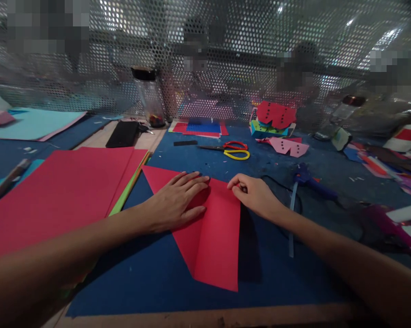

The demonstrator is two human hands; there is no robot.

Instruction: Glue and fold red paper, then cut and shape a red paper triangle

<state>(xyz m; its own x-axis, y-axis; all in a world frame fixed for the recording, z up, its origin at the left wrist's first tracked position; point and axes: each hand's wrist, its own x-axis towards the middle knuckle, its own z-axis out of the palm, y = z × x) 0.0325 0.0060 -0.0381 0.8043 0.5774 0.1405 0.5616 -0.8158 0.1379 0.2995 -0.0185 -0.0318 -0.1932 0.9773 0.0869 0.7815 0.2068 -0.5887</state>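
A folded red sheet of paper (219,232) lies on the blue table surface, its right part standing up a little from a crease and casting a shadow. My left hand (181,200) rests flat on the sheet's left part, fingers stretched toward the crease. At the sheet's upper right corner, my right hand (255,193) pinches the edge between thumb and fingers. Beyond the paper are scissors (234,150) with one red and one yellow handle, blades pointing left.
Left lies a stack of red paper (65,191), with a black phone (122,134) and a glass jar (149,98) behind it. Cut paper pieces (289,146) are at the back. A blue glue gun (313,184) and a thin strip (292,223) lie right. Perforated metal (226,54) stands behind.
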